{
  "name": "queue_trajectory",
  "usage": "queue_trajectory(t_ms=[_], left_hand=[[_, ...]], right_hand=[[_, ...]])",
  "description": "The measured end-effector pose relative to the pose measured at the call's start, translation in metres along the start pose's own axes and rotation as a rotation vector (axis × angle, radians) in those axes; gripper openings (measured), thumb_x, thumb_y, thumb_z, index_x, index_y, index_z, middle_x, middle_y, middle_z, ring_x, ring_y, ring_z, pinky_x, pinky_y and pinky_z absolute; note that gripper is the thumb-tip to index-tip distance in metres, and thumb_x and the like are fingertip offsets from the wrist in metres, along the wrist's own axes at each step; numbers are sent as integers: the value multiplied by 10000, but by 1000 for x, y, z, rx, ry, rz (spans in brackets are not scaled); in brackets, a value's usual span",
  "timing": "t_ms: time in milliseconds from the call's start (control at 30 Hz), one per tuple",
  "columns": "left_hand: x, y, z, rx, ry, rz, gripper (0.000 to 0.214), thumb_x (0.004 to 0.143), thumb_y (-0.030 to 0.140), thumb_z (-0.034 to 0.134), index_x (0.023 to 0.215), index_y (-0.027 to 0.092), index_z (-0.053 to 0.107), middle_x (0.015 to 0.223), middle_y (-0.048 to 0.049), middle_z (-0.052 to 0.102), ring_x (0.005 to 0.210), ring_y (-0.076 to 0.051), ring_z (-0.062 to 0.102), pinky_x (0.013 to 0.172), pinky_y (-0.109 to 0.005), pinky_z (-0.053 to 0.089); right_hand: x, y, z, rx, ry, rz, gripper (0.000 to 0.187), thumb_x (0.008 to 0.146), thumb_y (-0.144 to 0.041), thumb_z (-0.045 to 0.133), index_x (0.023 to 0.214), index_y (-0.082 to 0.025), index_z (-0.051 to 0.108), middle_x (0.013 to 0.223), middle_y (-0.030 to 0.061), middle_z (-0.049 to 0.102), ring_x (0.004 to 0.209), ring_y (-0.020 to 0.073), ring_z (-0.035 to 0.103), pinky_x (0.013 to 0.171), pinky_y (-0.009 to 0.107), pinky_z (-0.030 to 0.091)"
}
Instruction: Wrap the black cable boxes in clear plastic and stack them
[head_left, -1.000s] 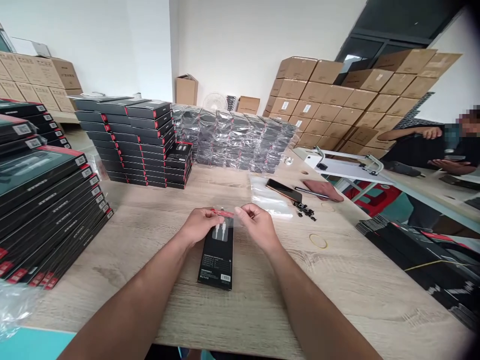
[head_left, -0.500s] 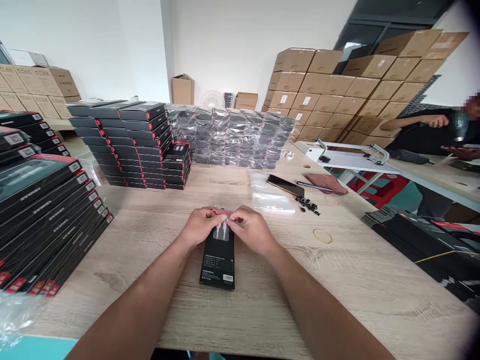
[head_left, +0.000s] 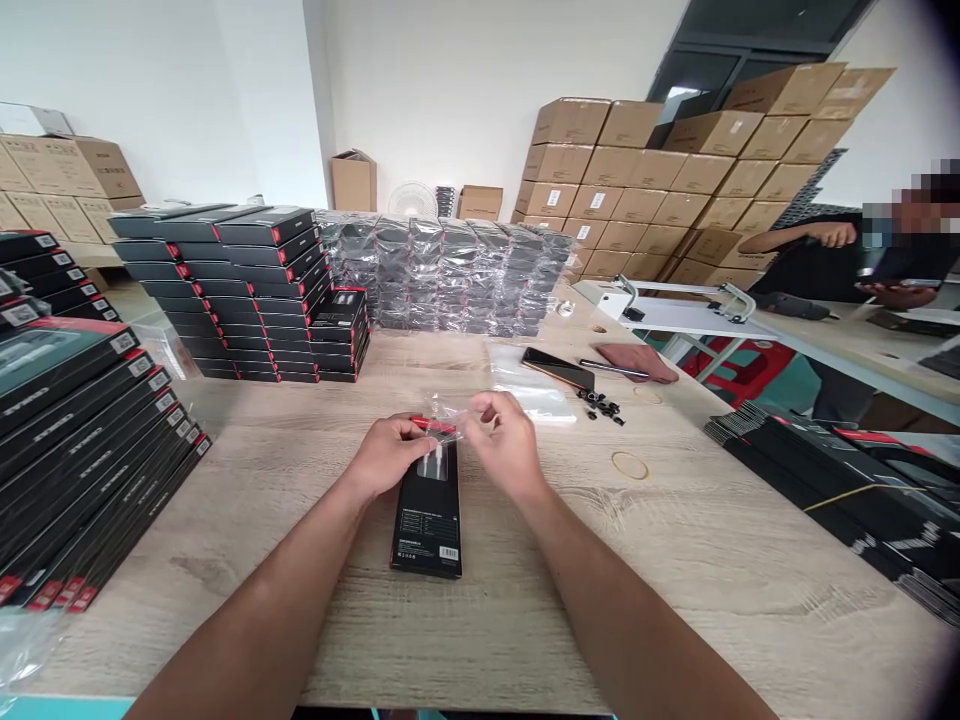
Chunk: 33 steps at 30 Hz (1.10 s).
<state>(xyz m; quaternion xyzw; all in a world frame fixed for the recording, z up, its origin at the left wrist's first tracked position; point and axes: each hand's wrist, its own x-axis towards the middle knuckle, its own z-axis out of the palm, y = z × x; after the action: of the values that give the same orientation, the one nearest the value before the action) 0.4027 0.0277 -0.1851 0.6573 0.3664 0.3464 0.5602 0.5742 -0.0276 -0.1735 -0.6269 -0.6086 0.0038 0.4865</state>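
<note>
A slim black box (head_left: pixel 425 520) with a red top end lies on the table in front of me. Its small window shows two white connector-like pieces, and a barcode label sits near its lower edge. My left hand (head_left: pixel 390 455) is closed on the upper left of the box, thumb across its face. Clear plastic film (head_left: pixel 448 412) stands up at the box's top end. The fingertips of my right hand (head_left: pixel 504 440) pinch that film, just off the box's upper right corner. Whether the film wraps the whole box I cannot tell.
Stacked black boxes (head_left: pixel 247 290) and film-wrapped boxes (head_left: pixel 450 275) stand behind; another stack (head_left: pixel 82 460) is at left. Clear bags (head_left: pixel 525 385), a phone (head_left: pixel 559 368), small black pieces (head_left: pixel 604 408) and a rubber band (head_left: pixel 630 465) lie right. Bundled flat boxes (head_left: pixel 832 490) border the right side; a person (head_left: pixel 832 250) sits beyond.
My right hand has drawn away from the box's top, up and to the right, stretching the clear film. My left hand stays on the box. The view has shifted slightly.
</note>
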Motion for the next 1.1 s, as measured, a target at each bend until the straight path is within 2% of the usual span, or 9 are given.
queue_trajectory(t_ms=[100, 200, 333, 433, 500, 633, 767, 967, 1100], left_hand=[[-1, 1, 1, 7, 5, -8, 206, 672, 347, 697, 655, 145, 659, 808, -44, 667, 736, -174, 589, 708, -284, 429], [-4, 5, -3, -29, -44, -29, 249, 673, 323, 713, 854, 153, 688, 897, -64, 673, 813, -193, 611, 758, -304, 452], [-12, 15, -19, -261, -174, -199, 701, 603, 240, 792, 1244, 250, 508, 1239, -105, 568, 1004, -230, 603, 787, -338, 502], [-17, 20, -27, -351, -389, -323, 668, 572, 230, 817, 1180, 211, 542, 1163, -103, 598, 1009, -238, 608, 786, -337, 518], [-19, 21, -26, -329, -454, -363, 643, 559, 227, 825, 1146, 198, 563, 1064, -87, 624, 953, -222, 620, 753, -307, 517], [-21, 21, -13, -232, -353, -375, 635, 550, 231, 827, 1127, 210, 563, 999, -63, 608, 892, -202, 607, 686, -268, 493], [-24, 24, -1, -175, -348, -335, 517, 556, 240, 814, 1019, 210, 588, 922, -31, 589, 826, -184, 588, 635, -249, 464], [-27, 25, 4, -93, -247, -302, 463, 550, 258, 805, 935, 199, 553, 886, -22, 587, 712, -153, 556, 554, -234, 409], [-25, 22, 4, -92, -152, -267, 495, 537, 265, 815, 930, 186, 524, 874, -22, 596, 670, -137, 553, 552, -237, 399]], right_hand=[[0, 2, 2, -3, -95, -21, 38, 763, -236, 580, 780, -212, 603, 816, 33, 603, 700, 156, 546, 672, 284, 458], [5, 11, -2, 81, -4, 60, 77, 777, -205, 521, 762, -201, 597, 762, 26, 596, 665, 148, 543, 643, 275, 461], [12, 28, -13, 94, 131, 133, 123, 767, -230, 527, 810, -188, 634, 791, 35, 589, 641, 141, 532, 616, 277, 472], [10, 35, -12, 81, 13, 108, 143, 771, -244, 544, 813, -198, 673, 791, 37, 610, 630, 143, 538, 618, 287, 479], [8, 36, -8, 78, -93, 99, 157, 782, -252, 552, 841, -216, 694, 791, 35, 636, 644, 152, 561, 633, 297, 486], [4, 31, -5, 51, -250, 78, 183, 818, -269, 545, 886, -239, 712, 845, 36, 684, 715, 168, 606, 693, 313, 491], [5, 21, -10, 1, -339, 15, 205, 845, -304, 535, 768, -234, 712, 789, 36, 689, 723, 176, 608, 704, 317, 475], [4, 14, -10, 76, -332, 101, 82, 787, -253, 573, 768, -213, 642, 662, -8, 627, 576, 132, 545, 562, 255, 443], [3, 9, -9, 62, -325, 35, 80, 792, -232, 553, 753, -216, 621, 664, -13, 599, 567, 120, 515, 546, 240, 425]])
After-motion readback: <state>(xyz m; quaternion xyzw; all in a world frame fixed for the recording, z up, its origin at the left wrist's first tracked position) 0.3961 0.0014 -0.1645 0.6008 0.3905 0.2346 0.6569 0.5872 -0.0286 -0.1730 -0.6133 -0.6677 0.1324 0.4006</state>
